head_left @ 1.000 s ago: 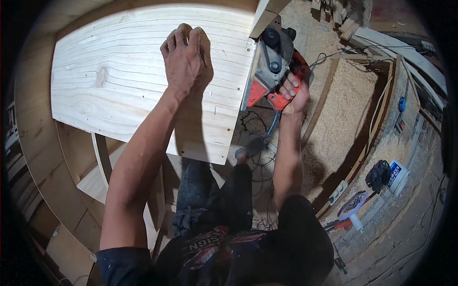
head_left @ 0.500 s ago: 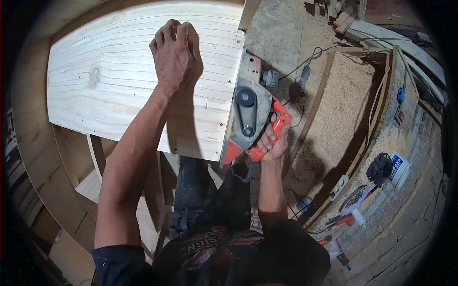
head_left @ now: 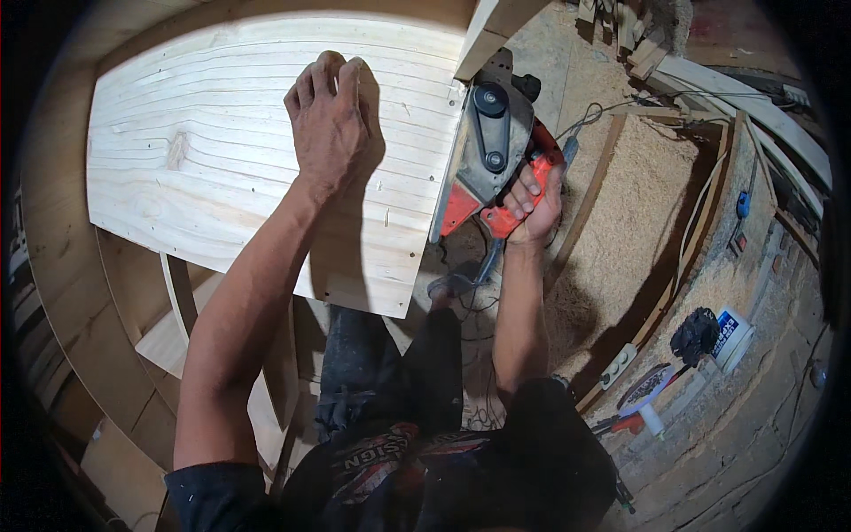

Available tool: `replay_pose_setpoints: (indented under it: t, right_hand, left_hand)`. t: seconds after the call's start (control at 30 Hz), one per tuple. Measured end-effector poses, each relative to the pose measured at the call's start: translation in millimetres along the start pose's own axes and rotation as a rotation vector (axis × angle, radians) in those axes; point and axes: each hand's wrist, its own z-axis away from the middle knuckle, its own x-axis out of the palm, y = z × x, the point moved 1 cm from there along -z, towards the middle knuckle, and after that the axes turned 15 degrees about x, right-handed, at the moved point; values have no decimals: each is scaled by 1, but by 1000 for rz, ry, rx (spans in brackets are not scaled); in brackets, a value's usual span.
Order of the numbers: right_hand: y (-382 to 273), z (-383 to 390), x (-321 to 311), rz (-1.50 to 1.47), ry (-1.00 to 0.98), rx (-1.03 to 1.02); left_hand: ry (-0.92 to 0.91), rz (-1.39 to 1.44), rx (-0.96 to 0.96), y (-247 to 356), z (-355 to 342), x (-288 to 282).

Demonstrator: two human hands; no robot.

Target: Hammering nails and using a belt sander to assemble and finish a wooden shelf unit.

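My right hand (head_left: 539,211) is wrapped round the red rear handle of an electric planer (head_left: 489,133). Its drive belt and two pulleys are exposed on the side facing me. The planer stands against the right edge of a pale wooden panel (head_left: 222,199), with its far end close to an upright wooden piece (head_left: 492,34). On top of the panel rests my left hand (head_left: 328,129), fingers bent and somewhat apart, holding nothing. Screw heads or small holes dot the panel's edges.
Wooden framing (head_left: 180,288) lies under and left of the panel. To the right, sawdust (head_left: 643,191) fills a long trough with wooden sides. A power strip (head_left: 618,365), a black plastic bag (head_left: 696,335) and cables lie farther right. Scrap wood (head_left: 651,53) is piled at the back.
My right hand has pushed the planer forward, away from me, along the panel's right edge, toward the upright piece. My left hand stays at nearly the same spot on the panel.
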Motion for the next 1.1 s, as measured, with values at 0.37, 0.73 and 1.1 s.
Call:
replay_pose_setpoints:
  t: [0.37,0.73,1.1]
  right_hand:
    - [-19,-26,9,-25,-244,-23]
    - [60,180,-86,-79,-20,32]
    - [153,333,-215,-303,298,203]
  left_hand:
    - [27,59,17,-7,2,-1]
    - [68,-5,74,2,2,-5]
    - [-248,64,75,54,6,14]
